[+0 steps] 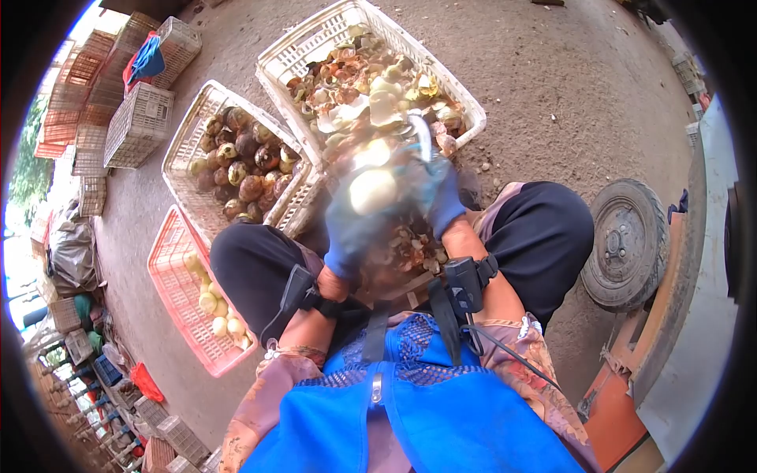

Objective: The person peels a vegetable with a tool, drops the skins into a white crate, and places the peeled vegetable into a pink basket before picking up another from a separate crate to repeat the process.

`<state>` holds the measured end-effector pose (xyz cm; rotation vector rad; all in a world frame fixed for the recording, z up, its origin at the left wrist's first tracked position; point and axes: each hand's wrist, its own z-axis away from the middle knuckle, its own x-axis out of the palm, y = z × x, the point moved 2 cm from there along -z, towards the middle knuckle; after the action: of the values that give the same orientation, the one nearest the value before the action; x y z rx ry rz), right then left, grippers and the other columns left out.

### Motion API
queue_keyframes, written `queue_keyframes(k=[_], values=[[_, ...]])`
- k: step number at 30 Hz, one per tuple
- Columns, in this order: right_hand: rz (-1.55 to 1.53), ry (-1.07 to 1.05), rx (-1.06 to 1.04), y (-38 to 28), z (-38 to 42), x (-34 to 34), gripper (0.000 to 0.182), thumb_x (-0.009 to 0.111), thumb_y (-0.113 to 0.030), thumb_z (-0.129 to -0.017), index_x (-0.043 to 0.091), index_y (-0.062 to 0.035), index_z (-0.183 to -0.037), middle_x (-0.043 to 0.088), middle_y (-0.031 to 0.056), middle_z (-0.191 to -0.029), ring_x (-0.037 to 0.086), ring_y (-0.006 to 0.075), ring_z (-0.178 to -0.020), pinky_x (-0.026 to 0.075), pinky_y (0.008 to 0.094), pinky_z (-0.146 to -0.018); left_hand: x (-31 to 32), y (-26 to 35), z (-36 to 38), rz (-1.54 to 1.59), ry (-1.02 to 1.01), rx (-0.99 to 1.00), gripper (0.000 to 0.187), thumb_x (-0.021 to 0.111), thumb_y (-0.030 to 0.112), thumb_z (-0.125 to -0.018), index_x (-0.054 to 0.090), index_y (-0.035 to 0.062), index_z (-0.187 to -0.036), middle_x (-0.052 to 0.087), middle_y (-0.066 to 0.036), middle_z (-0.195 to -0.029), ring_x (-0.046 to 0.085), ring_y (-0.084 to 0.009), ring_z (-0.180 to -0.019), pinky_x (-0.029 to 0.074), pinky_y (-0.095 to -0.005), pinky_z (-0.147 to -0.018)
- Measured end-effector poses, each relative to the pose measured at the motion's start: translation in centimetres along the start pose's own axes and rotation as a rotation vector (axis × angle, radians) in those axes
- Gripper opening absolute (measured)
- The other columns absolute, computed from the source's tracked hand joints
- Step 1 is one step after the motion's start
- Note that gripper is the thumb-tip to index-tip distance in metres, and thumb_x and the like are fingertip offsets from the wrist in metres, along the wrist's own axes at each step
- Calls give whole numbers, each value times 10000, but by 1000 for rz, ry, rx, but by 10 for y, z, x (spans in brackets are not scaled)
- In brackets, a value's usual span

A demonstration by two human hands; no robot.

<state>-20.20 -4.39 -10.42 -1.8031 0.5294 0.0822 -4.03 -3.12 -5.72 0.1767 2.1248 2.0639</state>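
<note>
My left hand (351, 229), in a blue glove, is closed around a pale peeled onion (372, 191). My right hand (438, 193), also gloved in blue, is closed on a white curved tool (421, 135) beside the onion; motion blur hides its exact kind. Just beyond both hands stands a white crate (272, 67) heaped with onion peelings (355, 87). To its left, another white crate (185, 130) holds brown-skinned onions (244, 158). More loose peelings (414, 248) lie below my hands, between my knees.
A pink crate (177, 296) with several peeled onions (213, 299) sits by my left knee. On the right are a wheel (623, 244) and an orange metal part (607, 418). Stacked crates (138, 126) stand at the far left, on the dirt floor (552, 102).
</note>
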Motion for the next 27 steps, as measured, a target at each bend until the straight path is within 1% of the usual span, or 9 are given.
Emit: queue_keyframes(k=[2,5,6,9,13,16,19,25,27], values=[[100,-83,399,42,9,4,284,565,-80,-916,585,-56,-1198,668,40,-875,639,124,-750,516,233,-597,-1,-2,-1,-36,14,-56,620,674,-26,-734,496,-6,-1328,655,-71,-1107,634,-169,-998,528,-300,-878],[-453,-90,62,29,10,6,359,577,-90,-919,543,-58,-1275,658,59,-947,646,140,-758,520,228,-592,-6,-6,-7,151,-4,-45,657,684,-14,-737,465,0,-1357,628,-86,-1178,622,-180,-1040,526,-314,-895],[-233,-103,273,-26,-1,-6,96,560,-136,-832,643,-89,-843,660,143,-1047,663,273,-918,535,382,-706,-5,-4,-10,169,-7,38,645,731,27,-745,481,-6,-1340,619,-92,-1199,613,-183,-1050,508,-306,-914],[-1,-104,-292,-53,-1,-6,139,578,-148,-795,637,-94,-908,632,155,-1113,653,310,-934,525,406,-768,-6,-6,-18,34,-28,200,626,758,57,-768,492,-13,-1330,604,-101,-1224,601,-189,-1066,490,-292,-927],[-67,-198,-82,-36,8,1,241,587,-136,-781,641,-90,-1011,591,174,-1237,596,315,-1082,479,381,-913,-6,17,-14,537,-262,-148,690,677,-13,-822,367,-11,-1438,545,-113,-1307,577,-190,-1116,503,-315,-926],[-654,-37,204,-36,11,7,263,574,-150,-821,635,-62,-1061,594,150,-1238,584,313,-1083,472,367,-911,-20,26,-18,-62,-253,37,599,605,-21,-883,362,-39,-1430,534,-121,-1319,563,-184,-1129,491,-315,-952],[-320,-127,4,-27,15,22,323,566,-159,-847,595,-12,-1133,618,147,-1173,610,318,-1017,486,382,-880,-24,12,-14,-229,-223,159,553,584,41,-907,388,-16,-1421,538,-135,-1312,560,-212,-1153,477,-328,-983],[11,-296,7,-82,6,-12,463,642,-241,-803,526,-51,-1209,655,165,-1034,653,303,-916,519,385,-790,-20,18,-12,1088,52,-391,324,566,31,-885,583,6,-1207,528,-167,-1302,521,-304,-1202,457,-380,-1001],[-117,-292,118,-84,10,-7,493,651,-279,-805,508,-63,-1225,653,172,-1018,648,313,-903,517,391,-777,-27,23,-12,-600,-152,575,342,528,61,-915,528,7,-1252,530,-153,-1288,529,-306,-1177,474,-392,-980]])
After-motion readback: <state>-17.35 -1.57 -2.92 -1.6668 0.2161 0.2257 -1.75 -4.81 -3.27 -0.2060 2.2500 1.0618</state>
